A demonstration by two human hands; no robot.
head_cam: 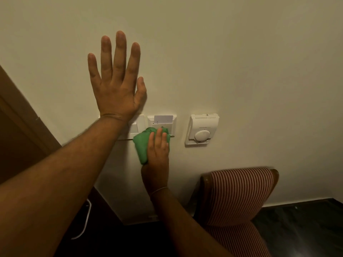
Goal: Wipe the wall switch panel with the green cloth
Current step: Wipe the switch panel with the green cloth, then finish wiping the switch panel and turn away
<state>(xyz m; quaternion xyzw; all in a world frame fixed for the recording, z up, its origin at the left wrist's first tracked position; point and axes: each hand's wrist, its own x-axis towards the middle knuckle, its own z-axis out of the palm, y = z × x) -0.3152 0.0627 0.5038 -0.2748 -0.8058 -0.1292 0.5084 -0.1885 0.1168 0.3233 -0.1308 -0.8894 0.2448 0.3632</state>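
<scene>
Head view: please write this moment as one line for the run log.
left hand: flat on wall | right hand: presses crumpled green cloth | contact: lower edge of white plastic wall switch panel | wiping: underway

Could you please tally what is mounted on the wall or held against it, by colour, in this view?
White: 4 (switch panel, card holder, key card, thermostat)
Green: 1 (green cloth, pressed on the card holder's lower edge by the right hand)
Total: 5
The left hand rests flat on the wall, its grip empty.

Switch panel (138, 125) sits mid-frame, thermostat (202, 129) to its right, chair (239, 195) lower right, door (16, 130) at left.
</scene>
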